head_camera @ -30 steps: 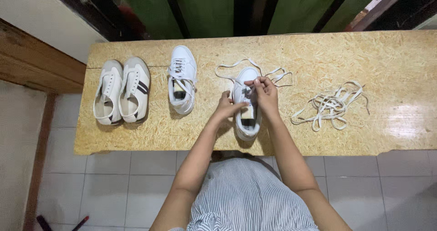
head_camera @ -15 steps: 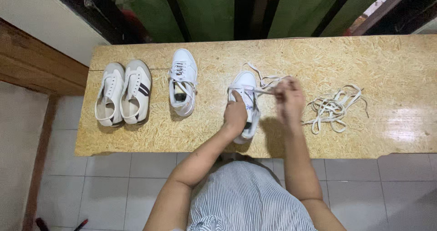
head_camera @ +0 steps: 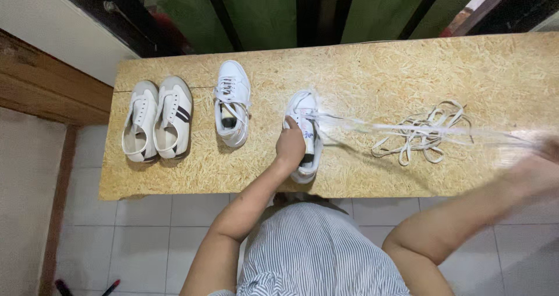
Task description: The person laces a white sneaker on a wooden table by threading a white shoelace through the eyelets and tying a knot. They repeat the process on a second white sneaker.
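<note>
A white sneaker (head_camera: 305, 116) lies on the chipboard table (head_camera: 378, 69), toe pointing away from me. My left hand (head_camera: 290, 145) presses down on its left side and holds it still. A white shoelace (head_camera: 372, 124) runs taut from the shoe's eyelets far out to the right. My right hand (head_camera: 544, 159), blurred at the right edge of view, grips the end of that lace, stretched well away from the shoe.
A loose pile of white laces (head_camera: 424, 134) lies on the table under the stretched lace. Another white sneaker (head_camera: 232, 102) sits left of the held one. A pair with dark stripes (head_camera: 157, 118) rests at the table's left end. Tiled floor (head_camera: 140, 238) lies below.
My right hand has swept from beside the shoe far out to the right, drawing the lace out long and taut. My left hand stayed pressed on the sneaker.
</note>
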